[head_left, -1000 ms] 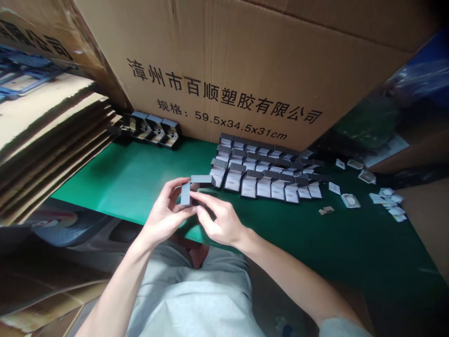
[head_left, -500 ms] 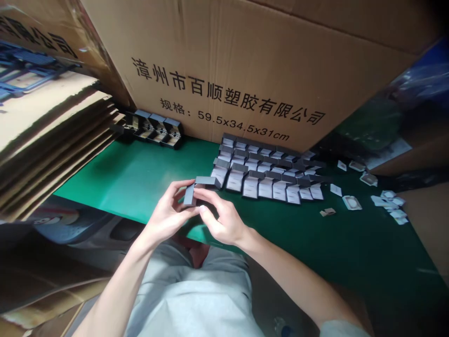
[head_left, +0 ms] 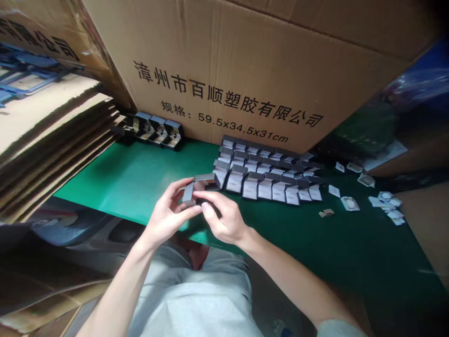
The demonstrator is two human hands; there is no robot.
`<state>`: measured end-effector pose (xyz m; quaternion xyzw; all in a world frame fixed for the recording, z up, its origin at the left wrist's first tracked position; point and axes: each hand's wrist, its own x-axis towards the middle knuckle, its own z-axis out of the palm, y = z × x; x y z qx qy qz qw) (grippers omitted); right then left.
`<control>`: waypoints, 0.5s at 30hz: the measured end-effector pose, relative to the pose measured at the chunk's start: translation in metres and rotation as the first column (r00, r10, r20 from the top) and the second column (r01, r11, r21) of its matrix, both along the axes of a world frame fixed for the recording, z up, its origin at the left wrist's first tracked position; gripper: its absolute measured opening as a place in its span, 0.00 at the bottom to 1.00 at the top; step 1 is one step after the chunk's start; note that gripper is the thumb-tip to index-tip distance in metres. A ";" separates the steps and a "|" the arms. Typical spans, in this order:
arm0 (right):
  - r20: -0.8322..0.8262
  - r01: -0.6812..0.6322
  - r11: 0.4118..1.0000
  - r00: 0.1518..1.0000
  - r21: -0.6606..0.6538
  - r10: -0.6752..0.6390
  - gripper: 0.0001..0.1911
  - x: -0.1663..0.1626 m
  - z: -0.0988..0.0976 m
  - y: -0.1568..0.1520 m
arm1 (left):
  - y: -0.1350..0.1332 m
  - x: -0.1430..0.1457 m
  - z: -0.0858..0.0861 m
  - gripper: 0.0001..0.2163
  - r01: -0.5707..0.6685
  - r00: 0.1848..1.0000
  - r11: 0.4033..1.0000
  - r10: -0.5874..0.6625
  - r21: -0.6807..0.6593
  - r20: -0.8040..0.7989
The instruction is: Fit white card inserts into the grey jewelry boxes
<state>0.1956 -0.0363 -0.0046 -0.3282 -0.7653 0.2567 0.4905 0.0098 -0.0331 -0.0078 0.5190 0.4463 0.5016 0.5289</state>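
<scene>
A small dark grey hinged box (head_left: 188, 194), its lid standing up, is held above the front part of the green table. My left hand (head_left: 168, 208) is closed around the box's left side, thumb along the near edge. My right hand (head_left: 224, 216) reaches in from the right, its fingers curled at the box's inside and near edge. Whether a small piece lies between the right fingertips is hidden. Just beyond, rows of similar opened boxes (head_left: 249, 186) with white inserts stand close together.
Several dark open boxes (head_left: 159, 131) line the back left. A large printed carton (head_left: 224, 56) rises behind the green table (head_left: 140, 178). Stacked cardboard sheets (head_left: 52, 126) cover the left side. Small white packets (head_left: 350, 203) and tan pieces (head_left: 326, 212) lie at the right.
The held box has tilted a little, so more of its inside shows. Both hands stay on it in nearly the same place.
</scene>
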 end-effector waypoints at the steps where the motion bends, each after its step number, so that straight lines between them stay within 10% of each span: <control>1: 0.004 -0.009 1.000 1.000 -0.008 0.009 0.16 0.000 0.000 0.000 | 0.000 0.000 0.000 0.33 0.002 1.000 1.000 -0.002 -0.001 -0.008; 15: -0.016 0.231 0.957 0.973 0.174 -0.231 0.13 0.008 0.000 0.009 | 0.009 -0.011 -0.021 0.30 -0.066 0.997 0.997 0.065 0.025 0.043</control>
